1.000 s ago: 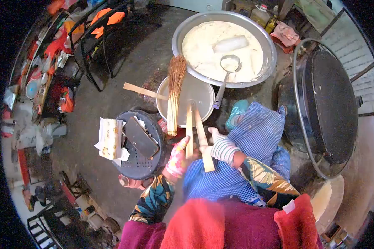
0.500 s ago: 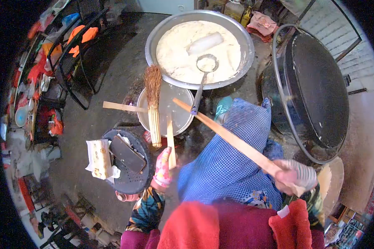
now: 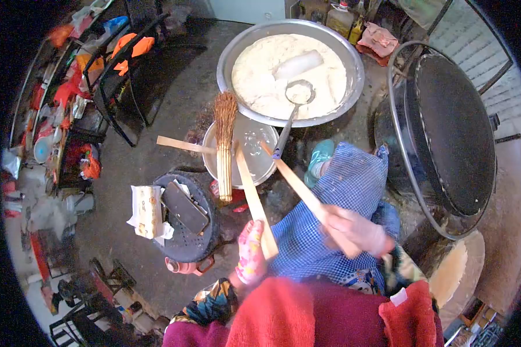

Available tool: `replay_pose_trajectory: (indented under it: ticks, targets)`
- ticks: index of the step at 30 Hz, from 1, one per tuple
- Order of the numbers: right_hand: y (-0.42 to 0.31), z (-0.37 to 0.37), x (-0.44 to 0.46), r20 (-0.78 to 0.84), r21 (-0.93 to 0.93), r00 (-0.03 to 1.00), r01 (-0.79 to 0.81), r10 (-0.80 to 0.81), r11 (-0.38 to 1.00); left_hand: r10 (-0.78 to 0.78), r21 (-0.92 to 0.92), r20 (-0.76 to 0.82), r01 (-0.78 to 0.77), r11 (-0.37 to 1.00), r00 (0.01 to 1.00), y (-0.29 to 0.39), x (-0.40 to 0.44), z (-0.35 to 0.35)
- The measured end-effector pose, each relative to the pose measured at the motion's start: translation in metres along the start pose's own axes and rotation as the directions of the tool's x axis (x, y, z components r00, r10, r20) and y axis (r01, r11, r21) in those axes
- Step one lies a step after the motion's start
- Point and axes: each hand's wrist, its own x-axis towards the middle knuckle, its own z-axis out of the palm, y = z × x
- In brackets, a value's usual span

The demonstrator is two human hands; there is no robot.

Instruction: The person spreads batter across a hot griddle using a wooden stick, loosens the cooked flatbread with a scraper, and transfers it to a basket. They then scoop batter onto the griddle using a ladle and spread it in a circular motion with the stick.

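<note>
My left hand (image 3: 252, 251), in a pink patterned glove, is closed on a flat wooden stick (image 3: 251, 194) whose far end reaches over a white bucket (image 3: 209, 165) of liquid. A second flat wooden stick (image 3: 300, 189) is gripped by my right hand (image 3: 356, 228), in a pale glove, its tip at the liquid. A straw whisk broom (image 3: 224, 144) lies across the bucket's left side. Another wooden strip (image 3: 185, 144) sticks out leftward over the rim. Beyond stands a metal basin (image 3: 356, 87) of pale dough or batter, with a ladle (image 3: 283, 136) resting in it.
On the left, a dark stool (image 3: 182, 248) holds a tissue pack (image 3: 147, 211) and a dark flat case (image 3: 185, 209). A large round black griddle (image 3: 457, 136) with a metal ring stands at right. A round board (image 3: 454, 269) with a thin pale sheet lies below it.
My right hand has moved left and up, bringing its stick's tip down into the bucket. The left hand's stick now slants, its near end farther right. The whole view has shifted slightly.
</note>
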Motion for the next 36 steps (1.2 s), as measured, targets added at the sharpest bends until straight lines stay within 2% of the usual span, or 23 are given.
replay_pose_trajectory:
  ticks: [1, 2, 3, 4, 5, 8, 10, 11, 13, 15, 17, 19, 20, 22, 23, 25, 27, 29, 31, 32, 33, 35, 36]
  targets:
    - [0.002, 0.01, 0.014, 0.048, -0.356, 0.956, 0.286, -0.288, 0.89, 0.002, -0.014, -0.014, -0.002, 1.0, 1.0, -0.005, -0.003, 0.002]
    - [-0.006, 0.02, 0.03, 0.092, -0.666, 0.829, 0.463, -0.551, 0.585, -0.013, -0.042, -0.013, 0.012, 0.999, 1.0, -0.001, -0.01, 0.011]
    - [-0.021, 0.025, 0.036, 0.122, -0.716, 0.899, 0.373, -0.421, 0.59, -0.027, -0.07, -0.015, 0.026, 0.997, 1.0, 0.003, -0.018, 0.02]
    - [-0.043, 0.031, 0.045, 0.103, -0.518, 0.985, 0.17, -0.136, 0.838, -0.005, -0.028, -0.024, 0.005, 1.0, 1.0, 0.0, -0.02, 0.024]
    - [-0.057, 0.036, 0.052, 0.161, -0.292, 0.974, -0.108, 0.16, 0.95, 0.015, 0.023, -0.06, -0.014, 1.0, 0.998, -0.01, -0.018, 0.026]
    - [-0.029, 0.046, 0.055, 0.302, 0.011, 0.93, -0.22, 0.207, 0.975, 0.144, -0.016, 0.086, -0.143, 0.99, 0.986, -0.028, -0.017, 0.036]
    - [-0.012, 0.038, 0.042, 0.317, 0.237, 0.93, -0.267, 0.186, 0.934, 0.142, 0.315, 0.284, -0.232, 0.92, 0.948, -0.019, -0.014, 0.023]
    - [-0.037, 0.025, 0.031, 0.354, 0.424, 0.879, -0.456, 0.32, 0.782, 0.099, 0.422, 0.323, -0.237, 0.875, 0.941, -0.013, -0.012, 0.017]
    - [-0.036, 0.002, 0.01, 0.365, 0.301, 0.881, -0.417, 0.301, 0.857, 0.389, 0.494, 0.328, -0.508, 0.706, 0.861, 0.005, 0.013, 0.007]
    - [-0.062, -0.016, -0.015, 0.321, 0.068, 0.75, -0.628, 0.579, 0.775, 0.614, 0.755, 0.139, -0.484, 0.443, 0.777, 0.033, 0.057, 0.0]
    - [-0.072, -0.027, -0.039, 0.276, 0.006, 0.759, -0.615, 0.59, 0.788, 0.844, 0.83, 0.175, -0.537, 0.151, 0.507, 0.036, 0.135, -0.03]
    - [-0.065, -0.03, -0.06, 0.038, -0.227, 0.986, -0.149, 0.162, 0.962, 0.853, 0.972, 0.151, -0.231, -0.036, 0.5, 0.022, 0.223, -0.062]
    - [-0.067, -0.026, -0.06, -0.081, -0.268, 0.987, -0.154, 0.137, 0.951, 0.851, 0.967, 0.167, -0.252, -0.043, 0.497, 0.022, 0.237, -0.065]
    - [-0.062, -0.024, -0.042, -0.205, -0.241, 0.968, -0.194, 0.146, 0.951, 0.562, 0.999, 0.02, -0.038, 0.02, 0.827, 0.026, 0.263, -0.063]
    - [-0.054, -0.027, -0.029, -0.298, -0.209, 0.942, -0.223, 0.155, 0.952, 0.567, 0.992, 0.063, -0.114, 0.054, 0.821, 0.017, 0.287, -0.079]
    - [-0.024, -0.034, 0.0, -0.429, -0.443, 0.902, -0.156, -0.056, 0.883, 0.543, 0.962, 0.068, -0.199, 0.186, 0.837, 0.027, 0.247, -0.059]
    - [-0.021, -0.036, 0.034, -0.577, -0.225, 0.811, -0.275, 0.099, 0.935, 0.739, 0.87, 0.332, -0.494, 0.002, 0.587, 0.018, 0.198, -0.054]
    - [-0.024, -0.037, 0.072, -0.503, -0.178, 0.817, -0.416, 0.281, 0.892, 0.773, 0.769, 0.501, -0.61, -0.192, 0.389, 0.009, 0.149, -0.044]
    - [-0.033, -0.021, 0.082, -0.484, -0.378, 0.857, -0.388, 0.178, 0.841, 0.583, 0.821, 0.464, -0.572, 0.0, 0.667, 0.002, 0.096, -0.031]
    - [-0.043, -0.008, 0.077, -0.304, -0.587, 0.945, -0.287, 0.122, 0.757, 0.525, 0.816, 0.495, -0.578, -0.008, 0.692, 0.003, 0.08, -0.023]
    - [-0.049, 0.0, 0.062, -0.367, -0.46, 0.919, -0.313, 0.143, 0.831, 0.47, 0.816, 0.517, -0.579, -0.016, 0.715, 0.0, 0.074, -0.017]
    - [-0.04, 0.018, 0.037, -0.441, -0.33, 0.885, -0.314, 0.149, 0.89, 0.72, 0.706, 0.558, -0.693, -0.149, 0.413, -0.003, 0.101, -0.019]
    - [-0.038, 0.012, 0.033, -0.421, -0.405, 0.898, -0.315, 0.131, 0.858, 0.752, 0.7, 0.517, -0.708, -0.094, 0.41, 0.01, 0.141, -0.032]
